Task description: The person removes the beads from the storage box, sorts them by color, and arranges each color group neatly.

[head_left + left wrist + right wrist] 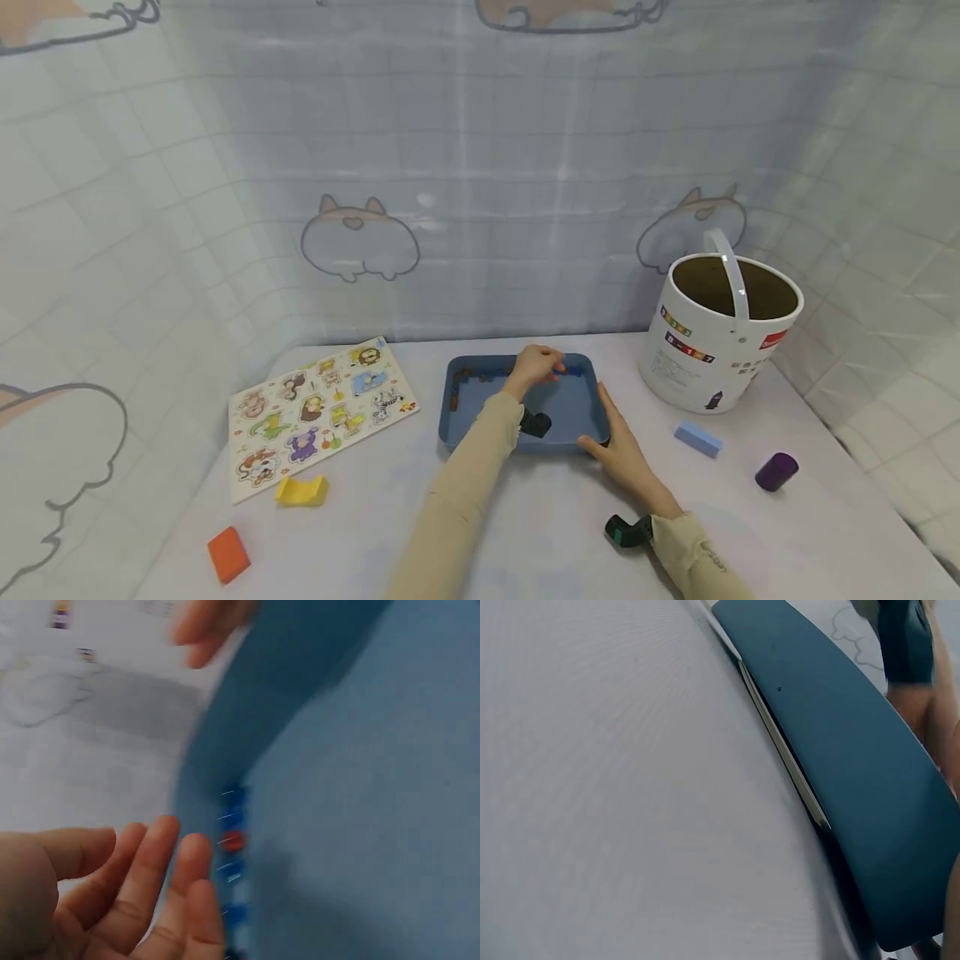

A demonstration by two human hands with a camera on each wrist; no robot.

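Blue tray (577, 400) at the table's back centre. Left hand (534, 367), fingers loosely spread and empty, reaches small pieces (480, 375) along its far wall; right hand (618, 454) lies flat against the near-right corner. Pieces remain uncollected.

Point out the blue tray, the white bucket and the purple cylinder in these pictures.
blue tray (573, 404), head view, bare floor of the tray.
white bucket (693, 358), head view, outer side wall.
purple cylinder (776, 472), head view, middle of its side.
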